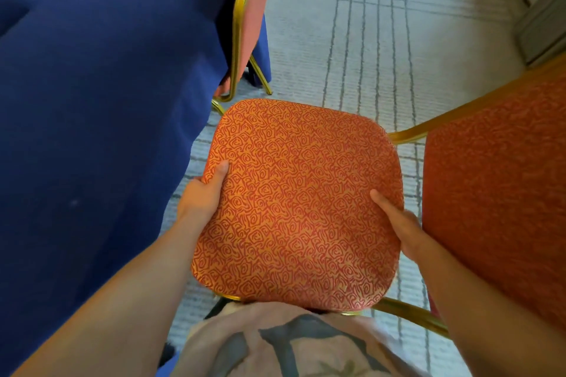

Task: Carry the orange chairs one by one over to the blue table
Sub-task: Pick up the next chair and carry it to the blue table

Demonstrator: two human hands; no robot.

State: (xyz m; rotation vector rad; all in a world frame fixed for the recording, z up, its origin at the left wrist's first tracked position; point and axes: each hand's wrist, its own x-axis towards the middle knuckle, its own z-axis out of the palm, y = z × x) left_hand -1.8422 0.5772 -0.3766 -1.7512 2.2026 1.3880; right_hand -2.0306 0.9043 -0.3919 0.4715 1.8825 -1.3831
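I look straight down on an orange chair (298, 202) with a swirl-patterned seat and a gold metal frame; its backrest rises at the right edge of view. My left hand (203, 190) grips the seat's left edge, thumb on top. My right hand (398, 223) grips the seat's right edge, thumb on top, fingers hidden below. The blue table (101, 95), draped in dark blue cloth, fills the left side, close beside the chair. The chair's legs are hidden under the seat.
Another orange chair (249, 21) with a gold frame stands against the table's far corner. Grey carpet with dark stripes (367, 40) spreads ahead and to the right. A pale wall base (542, 18) runs at the top right.
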